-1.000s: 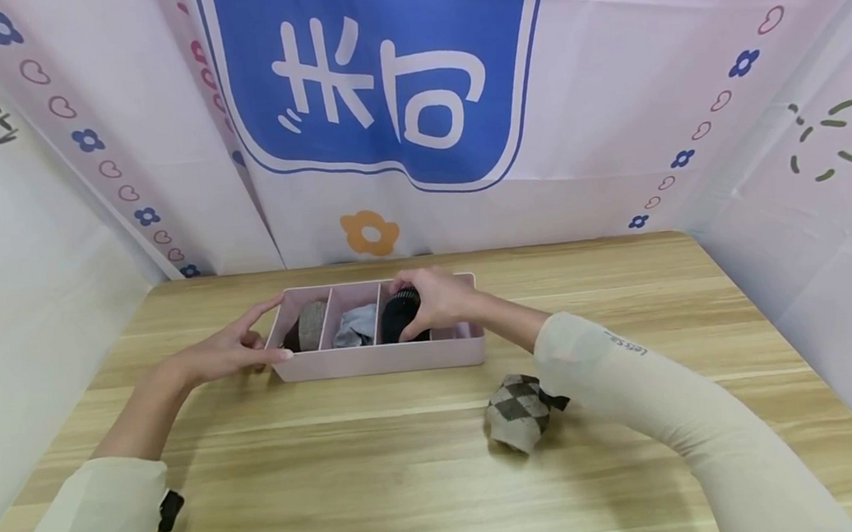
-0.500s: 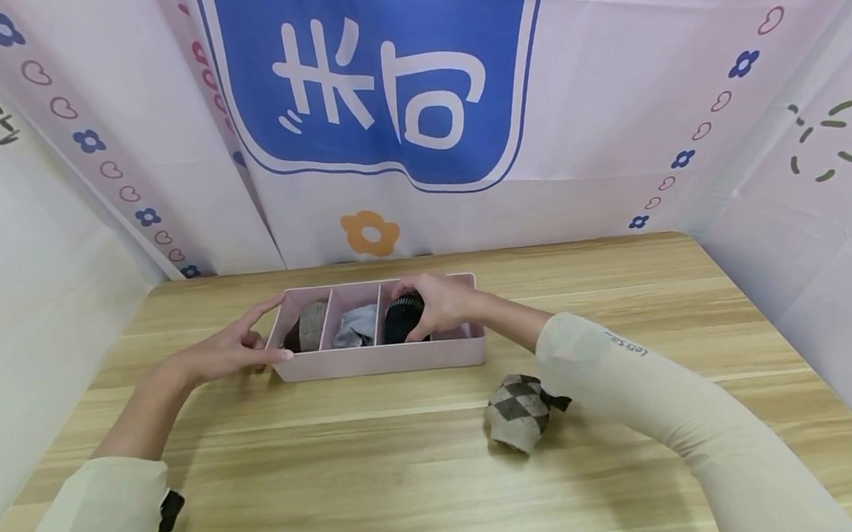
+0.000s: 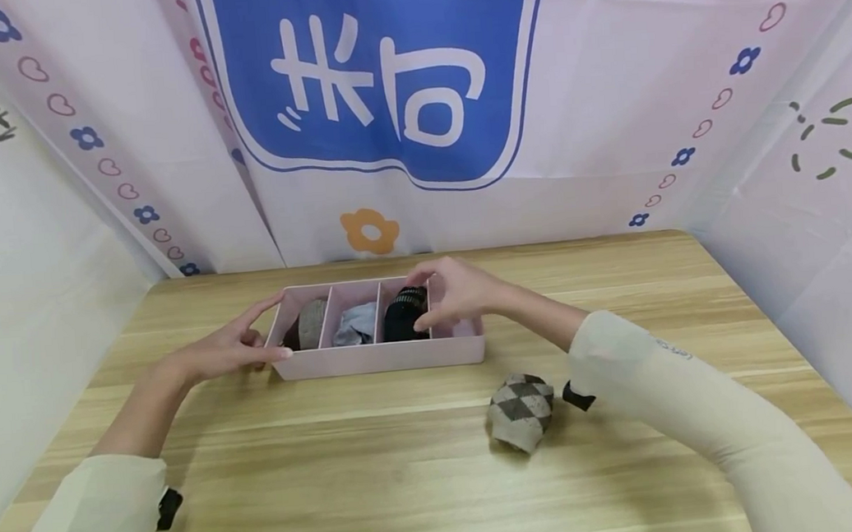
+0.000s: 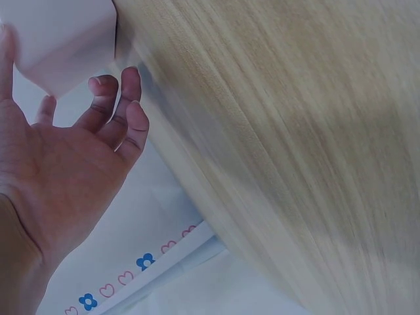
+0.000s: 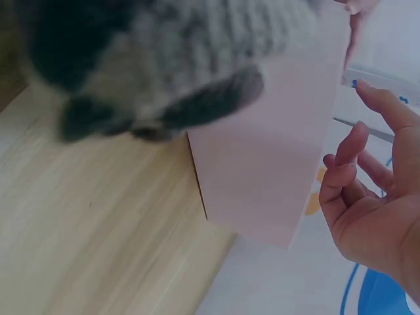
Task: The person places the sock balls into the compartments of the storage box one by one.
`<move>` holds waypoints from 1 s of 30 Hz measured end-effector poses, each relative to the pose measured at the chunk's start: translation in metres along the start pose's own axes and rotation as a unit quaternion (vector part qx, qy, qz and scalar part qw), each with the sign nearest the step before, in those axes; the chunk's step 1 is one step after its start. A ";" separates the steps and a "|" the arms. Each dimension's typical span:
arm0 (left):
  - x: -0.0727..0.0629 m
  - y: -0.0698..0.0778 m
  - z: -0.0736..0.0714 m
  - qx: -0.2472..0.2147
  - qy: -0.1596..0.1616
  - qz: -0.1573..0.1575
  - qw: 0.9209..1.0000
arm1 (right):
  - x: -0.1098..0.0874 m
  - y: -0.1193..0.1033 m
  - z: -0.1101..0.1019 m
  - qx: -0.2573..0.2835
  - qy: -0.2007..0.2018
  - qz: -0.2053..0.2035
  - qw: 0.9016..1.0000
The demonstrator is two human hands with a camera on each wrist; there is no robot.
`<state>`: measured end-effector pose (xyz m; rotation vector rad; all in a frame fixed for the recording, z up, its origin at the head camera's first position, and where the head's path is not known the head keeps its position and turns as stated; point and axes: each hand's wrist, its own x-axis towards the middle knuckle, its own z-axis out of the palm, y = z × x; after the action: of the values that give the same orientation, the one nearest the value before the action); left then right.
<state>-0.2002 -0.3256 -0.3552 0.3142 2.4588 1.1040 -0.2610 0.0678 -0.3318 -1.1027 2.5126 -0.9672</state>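
A pink divided storage box sits near the table's back edge. My left hand holds its left end, thumb at the front corner and forefinger at the back; the other fingers curl loosely outside, as the left wrist view also shows. My right hand hovers over the box's right part, fingers spread, beside a rolled black sock in the third compartment. A brown-grey rolled sock lies in the leftmost compartment, a light grey-blue one in the second. An argyle rolled sock lies on the table; it looms blurred in the right wrist view.
The wooden table extends in front of the box. A printed cloth hangs behind the table, with more cloth on both sides. Black straps show at the sleeves.
My right hand has let go of the black sock and moved slightly right and up, its fingers parting. The black sock stays in the third compartment. My left hand has not moved.
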 end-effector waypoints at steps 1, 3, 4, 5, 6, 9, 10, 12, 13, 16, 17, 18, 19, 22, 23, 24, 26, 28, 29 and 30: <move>0.000 0.000 0.000 0.000 0.000 0.000 1.000 | -0.004 0.000 -0.003 0.004 0.004 -0.001 1.000; 0.000 0.001 -0.001 0.000 0.000 -0.001 1.000 | -0.012 -0.001 -0.007 0.004 0.011 -0.002 1.000; 0.001 0.001 -0.001 0.000 0.000 -0.001 1.000 | -0.017 -0.001 -0.010 0.009 0.012 0.001 1.000; 0.001 0.001 -0.001 0.000 0.000 -0.001 1.000 | -0.021 -0.002 -0.012 0.012 0.013 0.006 1.000; 0.001 0.001 -0.001 -0.001 0.000 -0.001 1.000 | -0.026 -0.003 -0.015 0.016 0.015 0.011 1.000; 0.000 0.002 -0.001 -0.002 -0.002 -0.003 1.000 | -0.039 -0.004 -0.021 0.035 0.018 0.029 0.999; 0.001 0.001 0.000 -0.001 -0.003 -0.003 1.000 | -0.044 -0.004 -0.023 0.043 0.018 0.036 0.998; 0.000 0.001 0.000 0.000 -0.005 -0.003 1.000 | -0.052 -0.004 -0.027 0.055 0.022 0.043 0.997; 0.000 0.000 0.000 -0.001 -0.005 -0.002 1.000 | -0.056 -0.004 -0.029 0.058 0.023 0.044 0.997; 0.000 -0.001 0.002 -0.003 -0.004 0.001 1.000 | -0.067 0.000 -0.032 0.062 0.023 0.042 0.997; 0.000 -0.001 0.002 -0.005 -0.004 0.002 1.000 | -0.071 0.000 -0.033 0.062 0.023 0.042 0.997; 0.000 -0.002 0.002 -0.008 -0.004 0.003 1.000 | -0.075 0.001 -0.034 0.063 0.022 0.040 0.997; 0.000 -0.002 0.003 -0.010 -0.005 0.004 1.000 | -0.078 0.003 -0.034 0.061 0.023 0.040 0.997; 0.000 -0.003 0.003 -0.013 -0.005 0.005 1.000 | -0.089 0.007 -0.034 0.066 0.028 0.036 0.997; 0.000 -0.003 0.003 -0.016 -0.005 0.006 1.000 | -0.092 0.009 -0.034 0.070 0.030 0.034 0.996; 0.000 -0.003 0.002 -0.015 -0.004 0.007 1.000 | -0.095 0.010 -0.034 0.073 0.031 0.035 0.996; -0.001 -0.003 0.001 -0.013 -0.004 0.004 1.000 | -0.101 0.012 -0.034 0.077 0.032 0.034 0.996; -0.001 -0.003 0.001 -0.010 -0.003 0.000 1.000 | -0.107 0.014 -0.035 0.082 0.031 0.038 0.995; -0.001 -0.003 0.000 -0.009 -0.003 -0.001 1.000 | -0.109 0.015 -0.035 0.084 0.031 0.040 0.995; -0.001 -0.003 0.000 -0.007 -0.004 -0.003 1.000 | -0.112 0.015 -0.035 0.084 0.031 0.042 0.995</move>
<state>-0.1996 -0.3278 -0.3572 0.3066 2.4430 1.1146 -0.2082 0.1734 -0.3208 -0.9232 2.4495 -1.1822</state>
